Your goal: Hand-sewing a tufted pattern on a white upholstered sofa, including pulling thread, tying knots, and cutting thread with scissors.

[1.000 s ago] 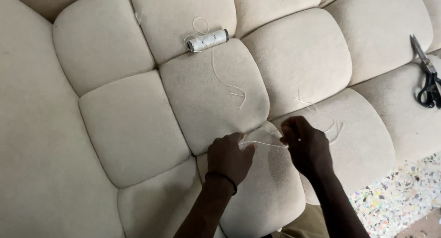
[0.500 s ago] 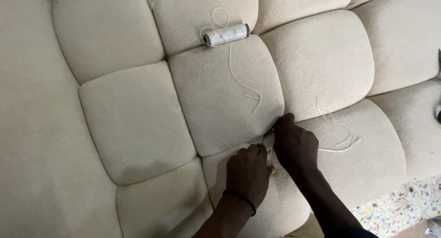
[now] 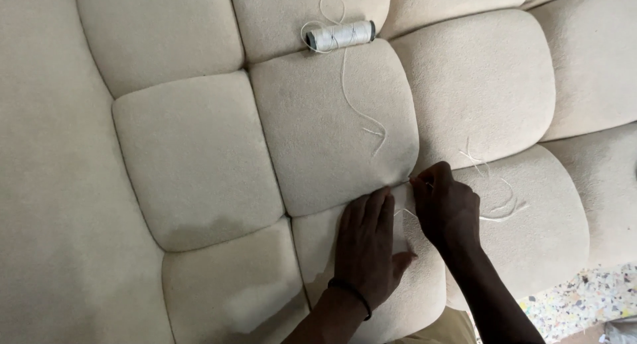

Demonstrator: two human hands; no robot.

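Note:
A cream tufted cushion panel (image 3: 192,158) fills the view, divided into puffy squares. My left hand (image 3: 368,248) lies flat, fingers spread, on the lower middle square, a dark band on its wrist. My right hand (image 3: 444,208) is beside it, fingertips pinched at the seam between two squares, on what looks like a white thread (image 3: 494,198) that loops loosely over the square to the right. Whether a needle is in the fingers is hidden. A spool of white thread (image 3: 342,35) rests in the upper seam, its loose end trailing down over the middle square.
Speckled terrazzo floor (image 3: 584,297) shows at the bottom right past the cushion's edge. A tan piece of clothing (image 3: 444,327) shows at the bottom edge between my forearms.
My hands held a thread taut between them above the cushion; both then dropped to the seam. The left hand now lies flat. The view shifted, and the scissors at right are out of frame.

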